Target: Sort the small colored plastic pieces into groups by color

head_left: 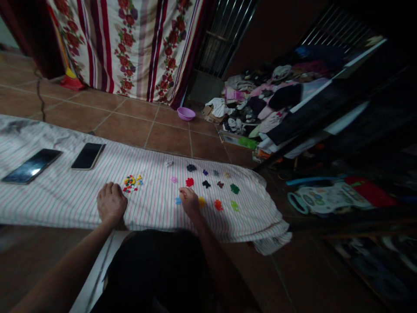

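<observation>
My left hand (111, 202) rests on the striped cloth with its fingers curled in, and nothing shows in it. Just beyond it lies a mixed pile of small coloured pieces (130, 182), mostly yellow and red. My right hand (190, 201) is over the sorted heaps, thumb and fingertips pinched together; whatever they hold, if anything, is too small to make out. Around it lie a blue heap (178, 201), a yellow heap (202, 201) partly behind the hand, a red heap (189, 182), a pink heap (174, 179), a black heap (206, 184) and an orange heap (218, 204).
Two phones (87, 156) lie at the left on the striped cloth (150, 208). Green heaps (234, 188) sit toward its right end. Beyond, on the tiled floor, are a purple basin (186, 114) and a large clothes pile (260, 95). A flowered curtain (137, 48) hangs behind.
</observation>
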